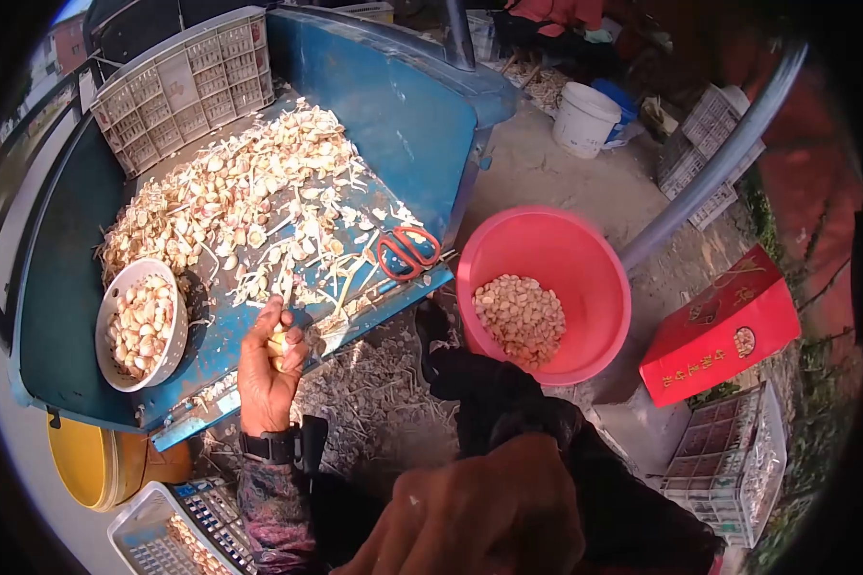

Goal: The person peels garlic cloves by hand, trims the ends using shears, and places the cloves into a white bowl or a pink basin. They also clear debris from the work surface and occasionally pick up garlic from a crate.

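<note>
My left hand (271,364), a dark watch strap at its wrist, is closed around a pale garlic bulb or cloves (278,347) that show between the fingers. It sits at the front edge of the blue cart bed (393,105). Large and blurred at the bottom, my right hand (484,508) has curled fingers; whatever they hold is hidden. Beyond my left hand spreads a heap of garlic cloves and dry skins (249,182). Left of it stands a white colander (168,359) of cloves. Red-handled scissors (408,253) lie near the bed's front edge.
A pink tub (599,326) with peeled cloves (520,314) stands right of the cart. Nearby are a red box (719,331), plastic crates (729,450), a white bucket (585,120) and a metal pole (719,158). A grey basket (149,517) and yellow bucket (81,460) sit lower left.
</note>
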`<control>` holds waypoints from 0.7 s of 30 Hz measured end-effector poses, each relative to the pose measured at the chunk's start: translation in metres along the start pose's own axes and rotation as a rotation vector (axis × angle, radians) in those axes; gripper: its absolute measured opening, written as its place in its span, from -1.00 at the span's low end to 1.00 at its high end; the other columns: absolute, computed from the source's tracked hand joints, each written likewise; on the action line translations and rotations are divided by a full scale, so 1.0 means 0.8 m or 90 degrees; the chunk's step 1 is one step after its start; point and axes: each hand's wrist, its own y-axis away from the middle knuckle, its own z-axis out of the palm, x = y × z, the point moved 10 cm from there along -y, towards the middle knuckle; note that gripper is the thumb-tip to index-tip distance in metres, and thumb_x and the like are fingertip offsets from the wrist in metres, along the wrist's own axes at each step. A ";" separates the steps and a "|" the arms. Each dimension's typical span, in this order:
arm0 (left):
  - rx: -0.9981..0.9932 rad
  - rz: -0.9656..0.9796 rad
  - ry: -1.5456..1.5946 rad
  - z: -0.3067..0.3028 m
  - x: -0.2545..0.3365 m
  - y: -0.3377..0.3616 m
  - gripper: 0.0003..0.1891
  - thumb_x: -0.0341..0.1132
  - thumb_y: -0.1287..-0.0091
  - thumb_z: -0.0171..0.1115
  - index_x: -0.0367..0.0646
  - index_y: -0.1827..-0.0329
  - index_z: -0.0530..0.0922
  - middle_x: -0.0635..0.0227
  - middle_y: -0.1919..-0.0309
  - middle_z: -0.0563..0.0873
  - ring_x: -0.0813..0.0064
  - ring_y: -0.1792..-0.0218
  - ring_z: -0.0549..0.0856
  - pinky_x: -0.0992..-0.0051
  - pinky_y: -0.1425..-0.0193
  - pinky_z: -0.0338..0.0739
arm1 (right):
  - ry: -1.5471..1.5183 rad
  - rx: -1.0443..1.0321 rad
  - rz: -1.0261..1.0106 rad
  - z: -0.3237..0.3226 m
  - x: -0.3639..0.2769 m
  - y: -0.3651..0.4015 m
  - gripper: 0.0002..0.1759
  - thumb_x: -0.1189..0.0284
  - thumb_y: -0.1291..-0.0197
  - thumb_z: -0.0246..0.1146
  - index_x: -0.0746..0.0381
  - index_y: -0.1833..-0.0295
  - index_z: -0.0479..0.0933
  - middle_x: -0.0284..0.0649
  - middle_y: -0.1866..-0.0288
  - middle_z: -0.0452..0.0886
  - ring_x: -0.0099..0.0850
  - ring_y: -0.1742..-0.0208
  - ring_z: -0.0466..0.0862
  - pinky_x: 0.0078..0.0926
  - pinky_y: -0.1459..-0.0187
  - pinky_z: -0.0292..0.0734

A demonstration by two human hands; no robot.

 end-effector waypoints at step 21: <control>-0.005 -0.008 -0.014 0.018 -0.009 0.003 -0.75 -0.34 -0.36 0.11 -0.24 -0.03 0.40 0.33 0.39 0.56 0.58 0.56 0.45 0.69 0.66 0.25 | 0.032 0.221 0.010 -0.061 0.022 0.010 -0.72 0.52 -0.15 0.33 0.53 0.11 0.53 -0.02 0.22 0.66 -0.33 0.22 0.68 -0.49 0.18 0.56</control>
